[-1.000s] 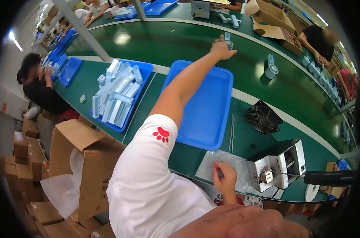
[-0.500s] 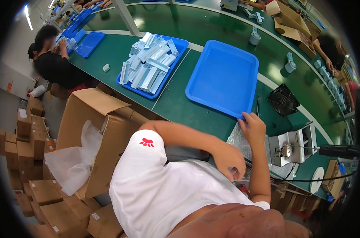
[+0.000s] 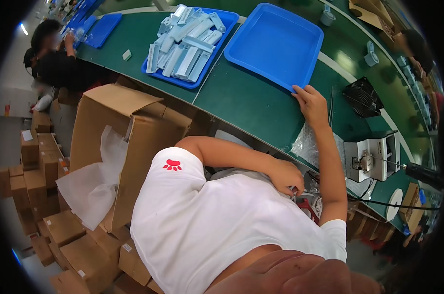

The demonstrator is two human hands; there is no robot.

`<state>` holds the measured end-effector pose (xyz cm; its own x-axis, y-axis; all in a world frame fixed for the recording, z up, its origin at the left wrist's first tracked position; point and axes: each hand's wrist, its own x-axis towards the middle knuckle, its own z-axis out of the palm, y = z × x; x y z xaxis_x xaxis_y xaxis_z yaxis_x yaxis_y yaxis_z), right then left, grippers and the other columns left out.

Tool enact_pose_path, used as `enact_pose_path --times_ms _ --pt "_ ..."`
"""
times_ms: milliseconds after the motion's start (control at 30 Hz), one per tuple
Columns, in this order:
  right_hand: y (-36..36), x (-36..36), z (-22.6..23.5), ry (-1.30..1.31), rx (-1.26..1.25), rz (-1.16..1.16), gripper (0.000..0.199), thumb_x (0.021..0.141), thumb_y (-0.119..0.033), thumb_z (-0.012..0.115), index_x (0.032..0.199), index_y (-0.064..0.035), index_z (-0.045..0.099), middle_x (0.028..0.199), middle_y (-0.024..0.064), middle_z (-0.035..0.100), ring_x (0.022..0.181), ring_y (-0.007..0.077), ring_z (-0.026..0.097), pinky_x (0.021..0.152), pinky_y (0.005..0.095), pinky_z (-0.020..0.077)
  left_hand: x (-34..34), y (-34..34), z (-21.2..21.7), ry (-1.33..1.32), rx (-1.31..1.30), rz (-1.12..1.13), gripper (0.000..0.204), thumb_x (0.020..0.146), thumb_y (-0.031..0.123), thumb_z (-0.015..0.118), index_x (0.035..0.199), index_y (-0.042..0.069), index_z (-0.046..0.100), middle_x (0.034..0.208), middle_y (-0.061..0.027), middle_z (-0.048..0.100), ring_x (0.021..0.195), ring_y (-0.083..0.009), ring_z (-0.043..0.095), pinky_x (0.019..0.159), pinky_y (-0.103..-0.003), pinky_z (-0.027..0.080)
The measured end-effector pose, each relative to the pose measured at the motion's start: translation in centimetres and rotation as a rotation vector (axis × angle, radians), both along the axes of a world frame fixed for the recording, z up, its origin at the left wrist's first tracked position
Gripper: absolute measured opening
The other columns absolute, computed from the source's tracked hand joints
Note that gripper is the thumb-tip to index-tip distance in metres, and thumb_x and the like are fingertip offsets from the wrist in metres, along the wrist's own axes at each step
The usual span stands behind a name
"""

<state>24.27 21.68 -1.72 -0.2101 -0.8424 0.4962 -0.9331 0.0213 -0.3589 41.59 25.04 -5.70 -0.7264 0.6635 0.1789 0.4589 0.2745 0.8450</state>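
Observation:
At the corner of an empty blue tray (image 3: 276, 49), my right hand (image 3: 312, 107) pinches the rim between thumb and fingers. The tray lies on the green table beside another blue tray (image 3: 151, 73), which is heaped with pale blue-white plastic housings (image 3: 185, 49). My left hand (image 3: 286, 177) is held low in front of my body, near the table's edge. Its fingers are curled; a small dark or greyish bit shows between them, too little to name.
Clear bubble wrap (image 3: 307, 144) lies by my right forearm, with a black fan (image 3: 363, 97) and a white machine (image 3: 371, 157) farther right. A large open cardboard box (image 3: 153, 142) stands at my left. Co-workers sit at far left and far right.
My right hand has moved the empty tray away from me and slightly left along the table. My left hand stays low, fingers still curled. The whole view has shifted.

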Motion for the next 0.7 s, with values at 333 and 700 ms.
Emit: enact_pose_path --times_ms 333,700 --pt "0.3 1.0 1.8 -0.196 0.153 -0.013 0.025 0.085 -0.013 0.073 0.11 -0.0113 0.072 0.08 0.0097 0.062 0.071 0.028 0.063 0.065 0.0386 0.0508 -3.6 5.5 -2.9 0.189 -0.145 -0.228 0.018 0.086 0.024 0.062 0.093 0.009 0.07 0.095 -0.0136 0.07 0.093 -0.0335 0.067 0.077 -0.048 0.053" --pt "-1.7 3.8 -0.7 -0.127 0.103 0.439 0.023 0.079 -0.01 0.072 0.102 -0.0104 0.075 0.073 0.0068 0.059 0.066 0.0275 0.062 0.059 0.0387 0.0502 -7.0 8.9 -3.4 0.406 -0.462 -0.489 0.022 0.084 0.023 0.066 0.098 0.007 0.071 0.104 -0.0126 0.071 0.104 -0.0324 0.067 0.086 -0.048 0.055"
